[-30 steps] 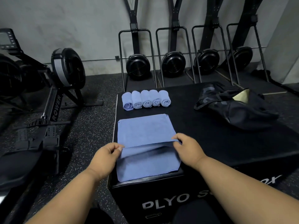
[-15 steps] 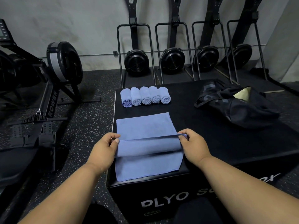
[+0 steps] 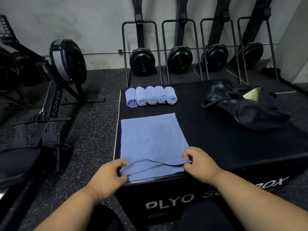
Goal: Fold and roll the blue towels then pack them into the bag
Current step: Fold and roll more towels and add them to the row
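Our left hand (image 3: 109,175) pinches the flat blue towel (image 3: 150,140) at its near left corner; our right hand (image 3: 199,165) pinches the upper layer's near right edge. We note five rolled towels (image 3: 150,97) in a row beyond, the black bag (image 3: 241,105) far right, all on the plyo box (image 3: 216,140). Rowing machine (image 3: 55,90) left.

two bare forearms, no sleeves or jewellery showing; left hand (image 3: 109,176) and right hand (image 3: 200,165) ungloved.
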`<action>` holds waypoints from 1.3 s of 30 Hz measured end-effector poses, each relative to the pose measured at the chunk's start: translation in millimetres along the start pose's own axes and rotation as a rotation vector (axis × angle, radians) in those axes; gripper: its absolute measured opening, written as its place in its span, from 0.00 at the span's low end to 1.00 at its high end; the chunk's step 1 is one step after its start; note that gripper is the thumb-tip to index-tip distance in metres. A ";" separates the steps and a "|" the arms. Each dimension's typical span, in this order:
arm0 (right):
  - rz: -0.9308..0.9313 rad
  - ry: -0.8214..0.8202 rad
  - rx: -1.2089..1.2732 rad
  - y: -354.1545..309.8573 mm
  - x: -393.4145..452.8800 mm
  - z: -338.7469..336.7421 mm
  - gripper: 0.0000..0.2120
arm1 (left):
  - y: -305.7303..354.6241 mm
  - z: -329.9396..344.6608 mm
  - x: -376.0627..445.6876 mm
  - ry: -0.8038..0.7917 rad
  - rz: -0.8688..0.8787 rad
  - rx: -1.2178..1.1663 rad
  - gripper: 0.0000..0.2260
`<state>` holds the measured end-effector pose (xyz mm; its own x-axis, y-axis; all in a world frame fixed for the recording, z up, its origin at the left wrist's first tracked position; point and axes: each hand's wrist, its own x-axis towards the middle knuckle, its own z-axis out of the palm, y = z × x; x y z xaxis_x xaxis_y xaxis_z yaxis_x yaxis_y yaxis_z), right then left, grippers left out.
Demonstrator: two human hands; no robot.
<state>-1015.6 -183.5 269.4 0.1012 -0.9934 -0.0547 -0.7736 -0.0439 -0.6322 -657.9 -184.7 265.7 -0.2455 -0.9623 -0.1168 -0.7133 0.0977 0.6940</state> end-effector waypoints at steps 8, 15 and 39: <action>-0.149 -0.060 -0.236 0.4 -7.1 4.9 0.21 | -1.1 5.0 -2.6 0.001 0.115 0.176 0.11; -0.099 0.105 -0.200 -1.7 -8.6 2.5 0.08 | -3.6 -1.9 -0.9 0.047 0.121 0.239 0.05; -0.088 0.124 -0.172 15.5 -11.9 13.3 0.02 | -25.4 8.7 -9.2 0.146 0.178 0.231 0.11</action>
<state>-1020.5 -171.0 249.9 0.1037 -0.9899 0.0967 -0.8612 -0.1380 -0.4891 -643.2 -176.2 243.0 -0.2952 -0.9494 0.1069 -0.8016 0.3070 0.5129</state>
